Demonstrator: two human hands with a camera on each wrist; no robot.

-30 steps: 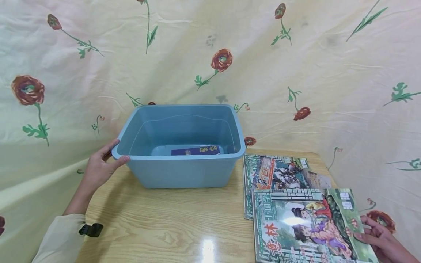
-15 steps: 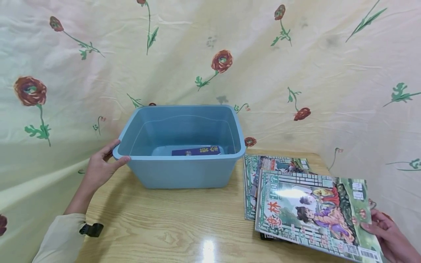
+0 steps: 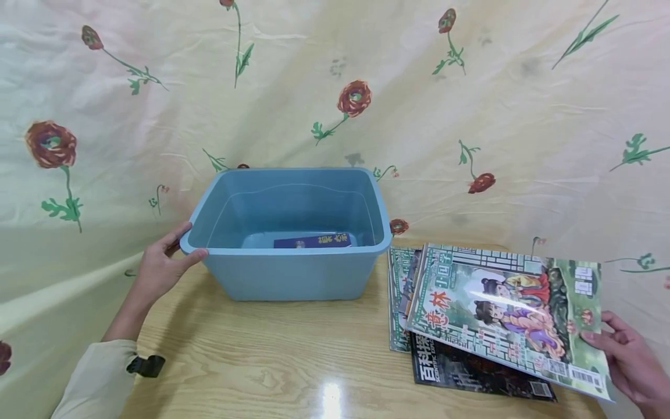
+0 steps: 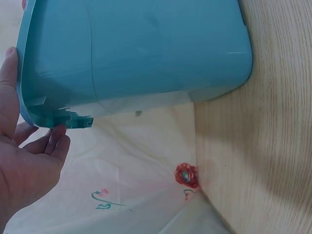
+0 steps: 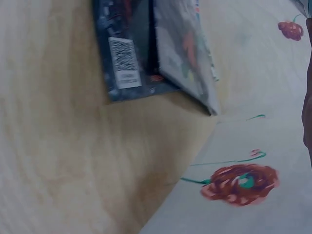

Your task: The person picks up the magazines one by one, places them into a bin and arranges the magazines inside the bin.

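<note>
A blue plastic bin (image 3: pixel 293 273) stands on the wooden table (image 3: pixel 272 361), with a dark blue book (image 3: pixel 312 240) lying on its bottom. My left hand (image 3: pixel 159 265) grips the bin's left rim (image 4: pixel 29 105), thumb on top and fingers under the lip. My right hand (image 3: pixel 630 364) pinches the right edge of a green illustrated magazine (image 3: pixel 502 308) and holds it raised and tilted above the stack. Under it lie a black magazine (image 3: pixel 471 372) and green-bordered magazines (image 3: pixel 399 291). In the right wrist view the black magazine (image 5: pixel 124 53) lies flat on the table.
A cream cloth with red flowers (image 3: pixel 353 96) hangs behind and around the table. The table's right edge (image 5: pixel 195 156) meets the cloth close to the stack. Bare wood (image 3: pixel 293 372) lies in front of the bin.
My right hand has lifted the green magazine up and away from the near edge, uncovering the black magazine below. My left hand and the bin have stayed put.
</note>
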